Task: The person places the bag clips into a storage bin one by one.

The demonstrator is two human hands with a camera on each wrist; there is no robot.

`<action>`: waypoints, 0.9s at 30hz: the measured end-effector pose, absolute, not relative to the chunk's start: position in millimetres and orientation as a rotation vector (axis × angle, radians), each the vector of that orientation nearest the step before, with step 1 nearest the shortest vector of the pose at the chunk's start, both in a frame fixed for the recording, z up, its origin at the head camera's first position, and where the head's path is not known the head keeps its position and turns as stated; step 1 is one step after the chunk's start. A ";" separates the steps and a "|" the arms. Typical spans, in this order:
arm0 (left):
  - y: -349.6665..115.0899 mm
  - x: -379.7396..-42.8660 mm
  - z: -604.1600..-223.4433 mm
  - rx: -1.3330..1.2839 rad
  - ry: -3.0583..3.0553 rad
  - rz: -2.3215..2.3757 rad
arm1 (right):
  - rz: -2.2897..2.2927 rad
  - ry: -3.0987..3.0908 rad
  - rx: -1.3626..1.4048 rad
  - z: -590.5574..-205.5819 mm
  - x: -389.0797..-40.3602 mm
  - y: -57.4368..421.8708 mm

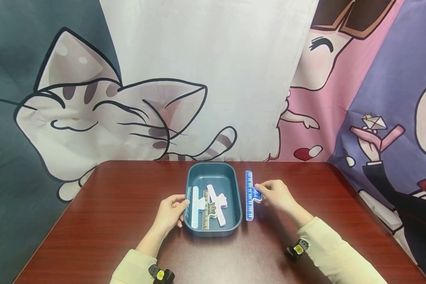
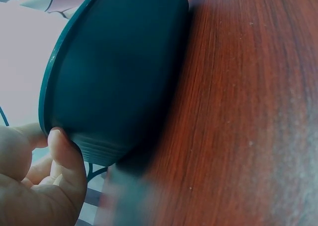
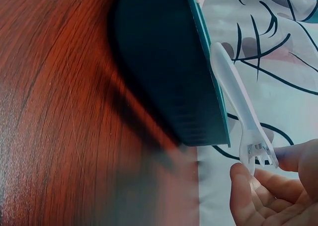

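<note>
A dark teal rectangular tub (image 1: pixel 213 232) stands on the table. My left hand (image 1: pixel 171 211) pinches its left rim between thumb and fingers, as the left wrist view also shows. Inside lie a pale blue clip (image 1: pixel 195 209), a black-and-gold clip (image 1: pixel 206 211) and a white clip (image 1: pixel 217 205), each with a long bar. Just right of the tub, my right hand (image 1: pixel 277 195) pinches the tab of a blue clip (image 1: pixel 249 195) with a piano-key print. In the right wrist view this clip (image 3: pixel 236 92) is seen edge-on, raised off the table beside the tub's rim.
The reddish-brown wooden table (image 1: pixel 120 213) runs back to a cartoon-printed cloth (image 1: pixel 234 59). Small black cameras sit at both wrists, the left camera (image 1: pixel 161 275) and the right camera (image 1: pixel 296 250), over cream sleeves.
</note>
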State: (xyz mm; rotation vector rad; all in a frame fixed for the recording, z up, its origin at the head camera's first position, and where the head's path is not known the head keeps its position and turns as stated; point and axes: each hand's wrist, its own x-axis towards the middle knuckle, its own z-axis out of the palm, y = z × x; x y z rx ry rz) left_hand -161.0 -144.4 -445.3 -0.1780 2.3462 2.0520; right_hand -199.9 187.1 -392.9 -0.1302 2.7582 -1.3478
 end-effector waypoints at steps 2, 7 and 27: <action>-144.3 -161.3 -445.2 -0.179 2.345 2.054 | -1.355 2.755 -0.141 -393.1 -199.9 186.5; -144.1 -161.8 -445.2 -0.186 2.345 2.052 | -1.381 2.736 -0.163 -392.8 -199.2 184.1; -144.2 -161.5 -444.9 -0.182 2.342 2.051 | -1.454 2.681 -0.203 -391.7 -200.9 168.6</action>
